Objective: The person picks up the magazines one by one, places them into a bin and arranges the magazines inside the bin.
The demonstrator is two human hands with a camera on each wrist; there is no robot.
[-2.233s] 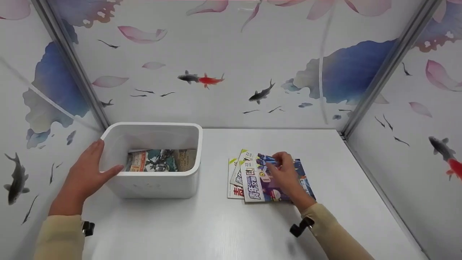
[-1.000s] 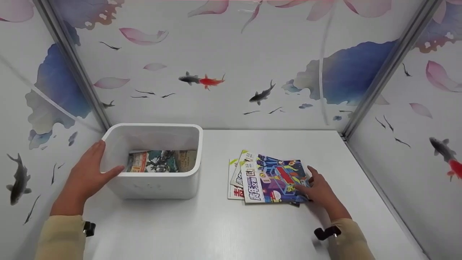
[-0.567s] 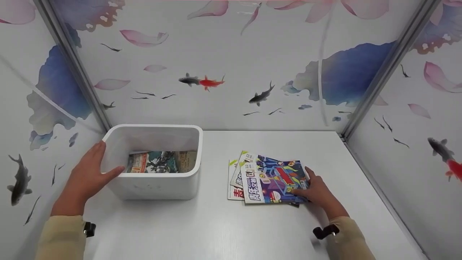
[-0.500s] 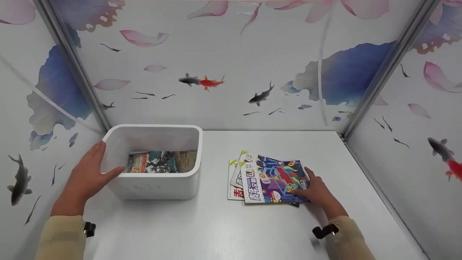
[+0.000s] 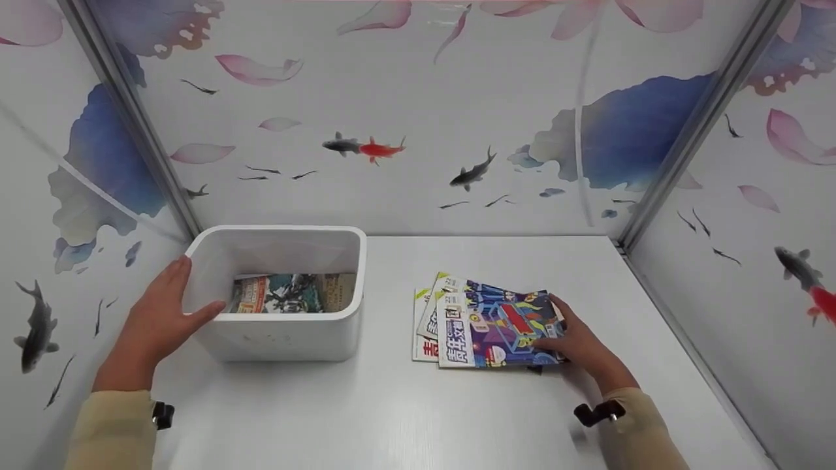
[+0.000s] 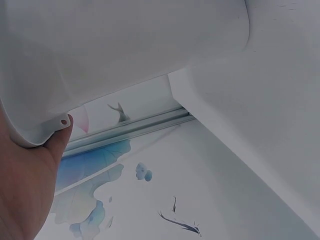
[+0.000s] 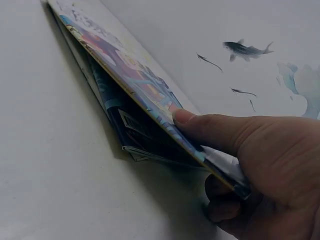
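Note:
My left hand (image 5: 153, 316) holds the left front corner of a white plastic bin (image 5: 281, 339), its thumb over the front rim and its fingers along the left side. In the left wrist view, fingers reach under the bin's lip (image 6: 37, 127). At the right, my right hand (image 5: 588, 349) pinches the right edge of the top magazine (image 5: 499, 326), which has a colourful purple and blue cover. Seen from the right wrist, that magazine slants up off the ones below, thumb on its cover and fingers underneath. Lower magazines (image 5: 426, 349) lie fanned out beneath it on the table.
Inside the bin lie printed booklets (image 5: 290, 294), one with a green and orange cover. The white table (image 5: 392, 411) is enclosed by white panels (image 5: 418, 85) painted with fish and petals, with metal posts (image 5: 134, 124) at the corners.
My right hand has moved from the top of the magazines to their right edge, and the top magazine's right side has just risen. The left hand has stayed on the bin.

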